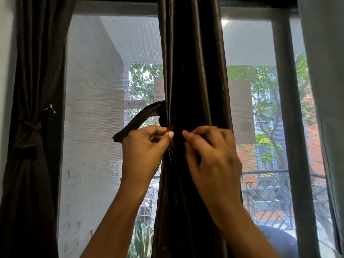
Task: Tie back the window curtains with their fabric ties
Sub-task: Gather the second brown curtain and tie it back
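Note:
A dark brown satin curtain [193, 71] hangs gathered in the middle of the window. A matching fabric tie [137, 119] loops out from its left side, one end sticking out to the left. My left hand [143, 148] pinches the curtain's gathered folds between thumb and fingers, just below that loop. My right hand [210, 151] has its fingers curled against the bunched fabric on the right; what it grips is hidden in the dark folds. At the far left a second dark curtain [35, 71] hangs tied back with its own tie [30, 130].
A mesh screen [96, 108] covers the window panes. A dark vertical frame bar [292, 127] stands to the right, and a grey-green curtain [327, 81] hangs at the far right. Outside are a white brick wall, trees and a balcony railing.

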